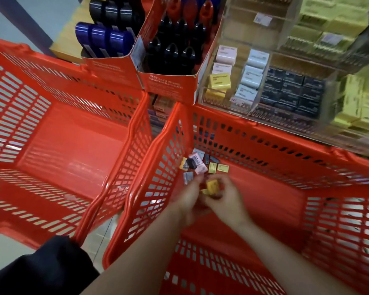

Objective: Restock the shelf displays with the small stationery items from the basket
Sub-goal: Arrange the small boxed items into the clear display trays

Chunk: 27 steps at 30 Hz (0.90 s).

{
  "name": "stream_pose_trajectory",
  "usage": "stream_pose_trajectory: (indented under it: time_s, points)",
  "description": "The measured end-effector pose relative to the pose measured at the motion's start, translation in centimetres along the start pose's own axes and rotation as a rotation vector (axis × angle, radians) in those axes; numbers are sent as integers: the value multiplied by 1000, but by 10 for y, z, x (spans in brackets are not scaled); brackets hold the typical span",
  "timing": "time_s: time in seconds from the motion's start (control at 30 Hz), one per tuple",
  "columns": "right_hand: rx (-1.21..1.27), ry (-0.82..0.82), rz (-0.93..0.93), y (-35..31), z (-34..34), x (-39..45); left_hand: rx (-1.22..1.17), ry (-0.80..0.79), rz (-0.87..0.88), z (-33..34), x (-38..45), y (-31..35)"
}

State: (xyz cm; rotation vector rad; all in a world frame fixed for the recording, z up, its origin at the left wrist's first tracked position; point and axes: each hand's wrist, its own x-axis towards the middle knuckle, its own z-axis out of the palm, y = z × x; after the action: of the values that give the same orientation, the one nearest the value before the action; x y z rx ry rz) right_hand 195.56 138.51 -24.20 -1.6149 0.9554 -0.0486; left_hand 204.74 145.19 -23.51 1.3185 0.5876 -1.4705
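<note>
1. Right red basket (264, 162): small boxed erasers (197, 165) heaped in far-left corner.
2. Left hand (192, 199), right hand (226, 199): both inside basket, fingers curled round yellow eraser (211, 185).
3. Acrylic shelf display (254, 81): behind basket, partly stocked.

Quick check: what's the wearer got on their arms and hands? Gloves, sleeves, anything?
No gloves: left hand and right hand are bare, as are both forearms. No watch or rings visible. A dark, loose fabric sleeve covers the left upper arm; the right arm shows no sleeve in frame.

The floor (6, 248) is pale and smooth, and a dark blue shelf post (28, 20) crosses a light wall (51, 11).
</note>
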Motion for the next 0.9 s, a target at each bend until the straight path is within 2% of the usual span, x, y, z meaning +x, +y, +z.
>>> stream_pose_trajectory:
  time_s: [0.07,0.13,0.17,0.27,0.3,0.4,0.47,0.57,0.73,0.83,0.9]
  points:
    - [80,-127,-44,-10,4,-4,-146,-76,-17,0,-3,0]
    - [32,-164,-74,-13,-5,-2,-203,-74,11,-6,-4,2]
    - [-53,-123,-104,-13,-12,2,-207,-53,27,-10,-3,2]
    - [-375,139,-177,-6,-37,21,-286,39,44,-15,-1,5]
    - [-476,144,-185,-3,-40,29,-308,62,49,-17,1,5]
    - [-897,-52,-169,8,-31,44,-369,55,35,-23,3,6]
    - [-1066,-57,-155,17,-19,47,-373,52,17,-28,2,7]
    - [-1065,-2,-146,23,-6,50,-376,53,23,-32,2,10]
    - [-943,-68,-182,26,-11,53,-369,129,30,-35,5,8]
    - [-922,-85,-125,28,-25,45,-335,175,26,-31,7,6]
    - [-766,-21,-80,24,-34,37,-288,189,24,-27,7,6]
